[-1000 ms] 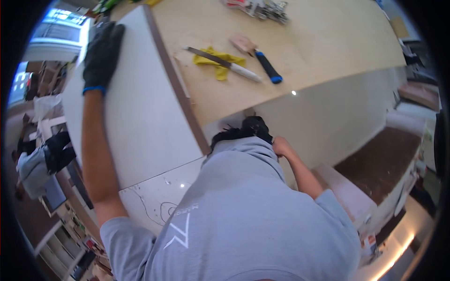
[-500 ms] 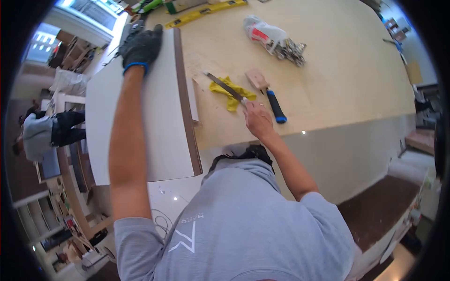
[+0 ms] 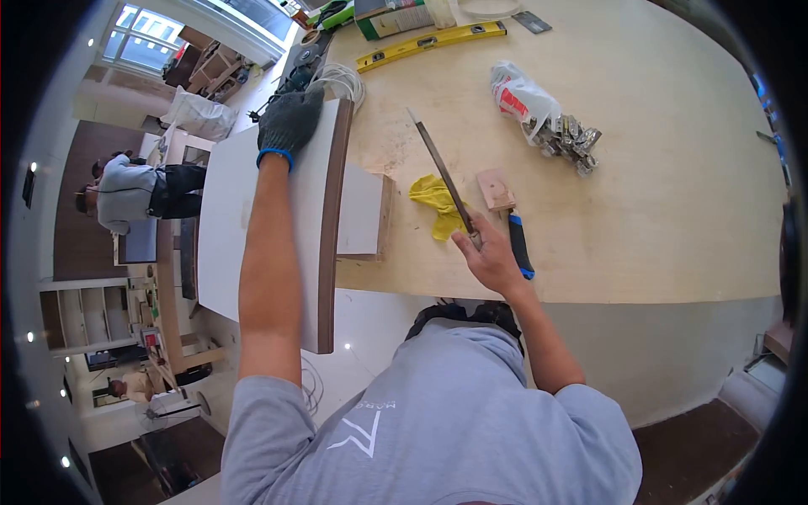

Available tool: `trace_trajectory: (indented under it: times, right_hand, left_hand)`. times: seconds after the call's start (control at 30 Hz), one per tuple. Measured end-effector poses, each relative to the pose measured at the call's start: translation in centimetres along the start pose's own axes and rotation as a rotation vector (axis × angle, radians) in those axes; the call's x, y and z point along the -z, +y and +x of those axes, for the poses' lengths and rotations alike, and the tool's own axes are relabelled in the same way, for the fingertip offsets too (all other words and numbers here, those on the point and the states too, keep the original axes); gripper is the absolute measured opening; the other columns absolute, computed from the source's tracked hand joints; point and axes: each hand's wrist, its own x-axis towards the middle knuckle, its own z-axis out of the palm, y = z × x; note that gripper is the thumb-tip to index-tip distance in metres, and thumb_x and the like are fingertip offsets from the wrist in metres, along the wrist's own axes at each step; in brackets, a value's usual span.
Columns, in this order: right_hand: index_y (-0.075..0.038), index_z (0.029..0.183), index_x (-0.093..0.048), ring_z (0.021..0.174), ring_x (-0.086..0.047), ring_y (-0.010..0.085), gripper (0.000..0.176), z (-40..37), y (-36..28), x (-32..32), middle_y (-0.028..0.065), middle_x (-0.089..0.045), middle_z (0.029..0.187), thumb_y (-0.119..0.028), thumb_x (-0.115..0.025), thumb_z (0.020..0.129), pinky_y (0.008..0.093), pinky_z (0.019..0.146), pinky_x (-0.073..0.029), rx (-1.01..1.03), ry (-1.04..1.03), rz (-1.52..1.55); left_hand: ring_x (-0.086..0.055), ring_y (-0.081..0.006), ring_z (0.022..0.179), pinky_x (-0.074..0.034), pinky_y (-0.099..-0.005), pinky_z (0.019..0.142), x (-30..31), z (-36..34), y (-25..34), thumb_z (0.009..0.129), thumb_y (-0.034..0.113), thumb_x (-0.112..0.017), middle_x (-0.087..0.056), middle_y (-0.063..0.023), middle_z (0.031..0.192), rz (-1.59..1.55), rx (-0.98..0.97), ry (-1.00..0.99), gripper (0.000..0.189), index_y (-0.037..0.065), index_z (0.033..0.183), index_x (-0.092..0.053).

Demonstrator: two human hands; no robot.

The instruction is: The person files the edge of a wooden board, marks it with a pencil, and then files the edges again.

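Observation:
A white panel (image 3: 227,202) with a brown edge strip (image 3: 330,227) lies raised on the left side of the table. My left hand (image 3: 290,126), in a dark glove with a blue cuff, is closed over the panel's far end; its fingertips are partly hidden. A long, narrow metal file (image 3: 442,168) is in my bare right hand (image 3: 492,254), its far end pointing away and up to the left. Beneath and beside the file are a crumpled yellow cloth (image 3: 433,198), a wooden block (image 3: 496,189) and a blue-and-black tool handle (image 3: 519,244).
Under the panel sits a white box-like piece (image 3: 362,215). A yellow spirit level (image 3: 431,46), a green box (image 3: 394,18) and coiled cable (image 3: 341,84) lie at the back. A plastic bag (image 3: 522,97) spills metal hinges (image 3: 572,141). Another person (image 3: 135,189) stands at far left.
My right hand has raised the file off the yellow cloth, tilting its far end up. More of the box-like piece under the panel shows. The whole view has shifted; my left hand stays at the panel's far end.

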Motion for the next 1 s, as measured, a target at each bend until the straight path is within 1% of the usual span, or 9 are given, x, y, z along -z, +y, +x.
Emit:
trace_trajectory:
  times: [0.13,0.23,0.37,0.47,0.57,0.67,0.83,0.93,1.0]
  right_hand:
    - [-0.004,0.125,-0.054,0.076,-0.062,0.0338,0.038,3.1,-0.9,-1.9,0.0193,-0.063,0.086,-0.018,-0.064,0.092,0.0387,0.069,-0.049,0.089,-0.031,0.159]
    - [-0.005,0.127,-0.056,0.074,-0.062,0.034,0.037,4.8,-3.7,-3.1,0.0194,-0.063,0.084,-0.018,-0.062,0.093,0.0383,0.069,-0.049,0.162,0.002,0.143]
    - [-0.008,0.139,-0.048,0.068,-0.054,0.0305,0.044,6.8,-2.5,-5.3,0.0213,-0.065,0.099,-0.013,-0.058,0.097,0.035,0.07,-0.047,0.317,0.017,0.19]
    - [-0.011,0.143,-0.046,0.065,-0.051,0.0268,0.048,7.9,-3.2,-6.0,0.0185,-0.064,0.089,-0.01,-0.057,0.096,0.0312,0.067,-0.046,0.266,-0.007,0.317]
    - [-0.013,0.145,-0.044,0.061,-0.047,0.0227,0.053,8.9,-3.1,-6.0,0.0144,-0.057,0.077,-0.005,-0.058,0.095,0.0274,0.063,-0.043,0.284,-0.1,0.193]
    - [-0.02,0.147,-0.042,0.054,-0.049,0.029,0.059,8.4,-1.8,-6.3,0.0145,-0.051,0.067,-0.009,-0.061,0.091,0.0396,0.055,-0.042,0.396,-0.044,0.111]
    - [-0.021,0.146,-0.044,0.052,-0.05,0.0292,0.058,9.7,-2.0,-7.0,0.0128,-0.049,0.065,-0.01,-0.06,0.092,0.0413,0.052,-0.041,0.457,0.044,0.041]
    - [-0.021,0.146,-0.044,0.053,-0.052,0.0296,0.057,14.2,-4.6,-7.3,0.0121,-0.049,0.065,-0.011,-0.059,0.092,0.0405,0.051,-0.042,0.505,0.078,-0.01]
    - [-0.021,0.146,-0.044,0.054,-0.053,0.0294,0.057,14.7,-4.9,-7.0,0.0117,-0.05,0.065,-0.011,-0.059,0.092,0.0399,0.05,-0.042,0.517,0.077,-0.035]
  left_hand:
    - [-0.063,-0.0421,0.101,-0.047,-0.0509,0.09,-2.4,2.0,-2.5,0.095,0.052,-0.032,-0.066,-0.0254,0.108,-0.003,-0.042,0.049,0.061,0.006,0.099,-0.072]
    - [-0.064,-0.0412,0.096,-0.049,-0.0517,0.087,-1.5,1.1,-2.1,0.096,0.046,-0.036,-0.067,-0.0245,0.104,0.056,-0.067,0.024,0.051,0.009,0.104,-0.07]
    - [-0.066,-0.0392,0.081,-0.053,-0.0523,0.07,-1.7,0.5,-3.0,0.094,0.025,-0.044,-0.068,-0.0208,0.087,0.222,-0.382,0.194,0.031,0.017,0.115,-0.066]
    - [-0.066,-0.0398,0.079,-0.053,-0.0523,0.066,-1.9,0.7,-3.1,0.094,0.024,-0.046,-0.068,-0.019,0.087,0.239,-0.408,0.215,0.029,0.017,0.113,-0.066]
    - [-0.066,-0.0388,0.083,-0.054,-0.0511,0.069,-2.1,0.4,-3.0,0.094,0.023,-0.046,-0.069,-0.0178,0.092,0.103,-0.448,0.267,0.027,0.017,0.112,-0.065]
    - [-0.066,-0.0368,0.088,-0.054,-0.0503,0.073,-2.3,0.6,-3.6,0.09,0.02,-0.05,-0.069,-0.0173,0.094,0.094,-0.458,0.267,0.026,0.015,0.111,-0.065]
    - [-0.067,-0.0358,0.081,-0.054,-0.0486,0.069,-2.7,0.2,-3.4,0.087,0.017,-0.053,-0.068,-0.0178,0.09,0.127,-0.564,0.46,0.024,0.012,0.107,-0.065]
    - [-0.067,-0.0357,0.077,-0.054,-0.0475,0.066,-2.1,0.3,-3.5,0.086,0.017,-0.054,-0.067,-0.0169,0.086,0.287,-0.517,0.199,0.024,0.013,0.107,-0.064]
    - [-0.067,-0.0355,0.075,-0.053,-0.0484,0.063,-1.6,-0.5,-2.2,0.084,0.017,-0.056,-0.067,-0.016,0.085,0.262,-0.448,0.247,0.017,0.011,0.098,-0.065]
